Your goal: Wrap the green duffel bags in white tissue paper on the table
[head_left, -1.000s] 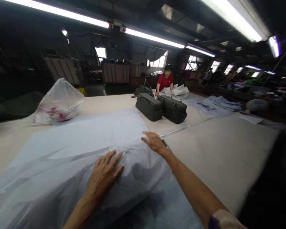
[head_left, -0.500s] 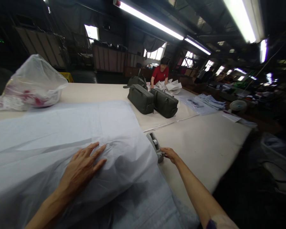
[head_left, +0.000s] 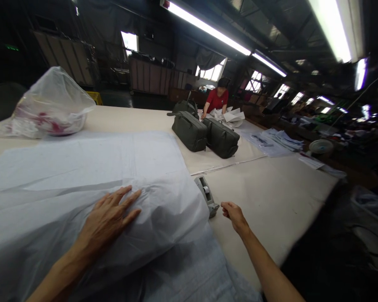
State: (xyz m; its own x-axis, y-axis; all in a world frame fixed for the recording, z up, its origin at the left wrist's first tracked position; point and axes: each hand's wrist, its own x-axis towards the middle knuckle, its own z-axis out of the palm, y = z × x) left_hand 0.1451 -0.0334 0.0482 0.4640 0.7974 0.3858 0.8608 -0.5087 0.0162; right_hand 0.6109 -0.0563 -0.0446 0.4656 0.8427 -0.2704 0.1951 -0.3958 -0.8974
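Observation:
My left hand (head_left: 111,216) lies flat, fingers spread, on a large pale sheet of thin plastic-like material (head_left: 91,159) that covers the left and near part of the table. Just right of the sheet's edge stands a grey tape dispenser (head_left: 206,195) with a small white roll in it. My right hand (head_left: 234,214) is a little to the right of the dispenser's near end, with a gap between them. Its thumb and fingertips are pinched together; anything between them is too small to make out.
Dark green bags (head_left: 190,131) stand across the table (head_left: 271,188). A clear plastic bag (head_left: 55,105) with red and white contents sits at the far left. Behind the bags, a person in red (head_left: 217,100) handles pale sheets. Papers (head_left: 277,140) lie at the far right.
My right hand has moved right and slightly nearer, away from the tape dispenser it was touching. My left hand stays on the sheet. The view has shifted a little.

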